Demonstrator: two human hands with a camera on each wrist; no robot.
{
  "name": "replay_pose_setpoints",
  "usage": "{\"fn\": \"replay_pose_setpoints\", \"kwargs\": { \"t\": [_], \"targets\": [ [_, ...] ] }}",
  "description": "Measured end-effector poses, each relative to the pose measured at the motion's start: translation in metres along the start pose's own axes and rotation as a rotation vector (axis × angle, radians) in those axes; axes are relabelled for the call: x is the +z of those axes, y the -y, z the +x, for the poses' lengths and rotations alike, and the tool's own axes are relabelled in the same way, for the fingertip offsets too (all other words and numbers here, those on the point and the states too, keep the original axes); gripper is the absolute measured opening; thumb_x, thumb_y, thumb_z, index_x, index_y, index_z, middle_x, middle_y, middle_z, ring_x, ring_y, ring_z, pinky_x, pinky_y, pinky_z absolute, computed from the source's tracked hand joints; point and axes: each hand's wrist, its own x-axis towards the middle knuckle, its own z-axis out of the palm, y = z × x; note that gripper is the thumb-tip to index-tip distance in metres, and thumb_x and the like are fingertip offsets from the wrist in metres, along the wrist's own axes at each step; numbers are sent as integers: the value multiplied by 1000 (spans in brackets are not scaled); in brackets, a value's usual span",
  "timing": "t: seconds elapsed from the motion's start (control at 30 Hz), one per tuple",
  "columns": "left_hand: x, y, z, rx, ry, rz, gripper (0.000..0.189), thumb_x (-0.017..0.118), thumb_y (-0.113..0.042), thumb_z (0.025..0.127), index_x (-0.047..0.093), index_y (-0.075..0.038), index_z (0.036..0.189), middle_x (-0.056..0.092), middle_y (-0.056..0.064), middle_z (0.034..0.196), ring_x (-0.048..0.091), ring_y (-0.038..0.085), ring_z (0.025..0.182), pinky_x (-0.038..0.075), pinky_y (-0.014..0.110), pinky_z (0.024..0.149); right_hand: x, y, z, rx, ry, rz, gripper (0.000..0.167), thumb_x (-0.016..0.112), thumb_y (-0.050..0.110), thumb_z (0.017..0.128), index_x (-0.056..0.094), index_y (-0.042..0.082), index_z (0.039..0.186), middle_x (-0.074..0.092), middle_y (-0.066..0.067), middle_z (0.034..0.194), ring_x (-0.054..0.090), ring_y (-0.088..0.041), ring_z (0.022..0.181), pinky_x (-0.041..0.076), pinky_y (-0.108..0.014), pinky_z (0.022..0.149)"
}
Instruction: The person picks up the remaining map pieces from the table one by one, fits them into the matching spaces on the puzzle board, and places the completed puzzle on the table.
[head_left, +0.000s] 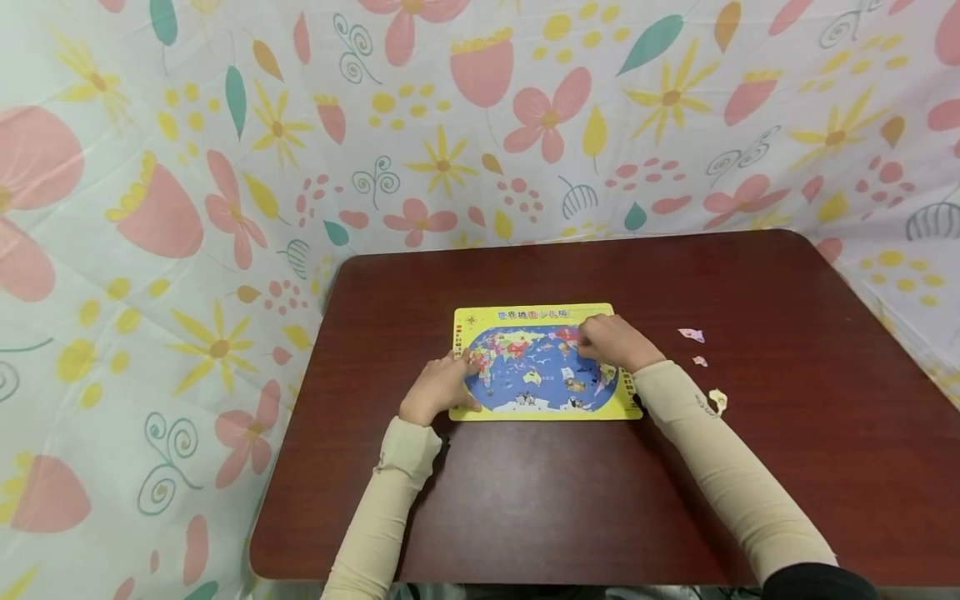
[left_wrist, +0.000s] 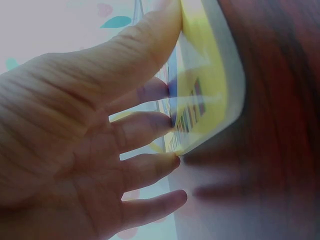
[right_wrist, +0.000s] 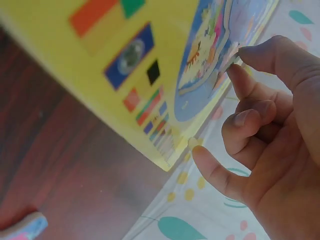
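Observation:
A yellow-bordered world map puzzle board lies flat on the table. My left hand rests at its left edge; in the left wrist view the thumb touches the board's border and the fingers are spread and nearly straight. Over the upper right of the map is my right hand. Its thumb and index finger pinch a small, thin puzzle piece close to the board's surface, as the right wrist view shows. The hand itself hides part of the map in the head view.
To the right of the board lie three loose puzzle pieces: a pinkish-purple one, a smaller one and a pale yellow one beside the right sleeve. The dark red table meets a flower-printed cloth at the back and left.

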Motion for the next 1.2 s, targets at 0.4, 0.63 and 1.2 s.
{"fn": "replay_pose_setpoints", "kwargs": {
  "t": [0.4, 0.63, 1.2],
  "targets": [
    [-1, -3, -1, 11, 6, 2, 77, 87, -36, 79, 56, -14, 145, 34, 18, 160, 40, 39, 141, 37, 50, 110, 1, -3, -3, -30, -10, 16, 42, 65, 0, 87, 43, 15, 54, 32, 5, 56, 33, -11, 51, 30, -28, 51],
    [-2, -2, -1, -4, -1, 14, 75, 87, -39, 79, 58, -15, 144, 35, 17, 159, 46, 37, 136, 38, 49, 109, -1, -1, -3, -35, 20, 33, 34, 65, -2, 90, 56, 12, 60, 42, 2, 58, 42, -13, 53, 37, -29, 53],
    [-2, -1, 0, 4, 2, 23, 75, 87, -38, 79, 58, -16, 144, 35, 17, 159, 38, 39, 143, 39, 49, 109, -10, -10, -12, 18, 38, 23, 8, 66, -3, 86, 72, 3, 83, 62, -6, 77, 52, -18, 64, 44, -32, 59]
  ]
}}
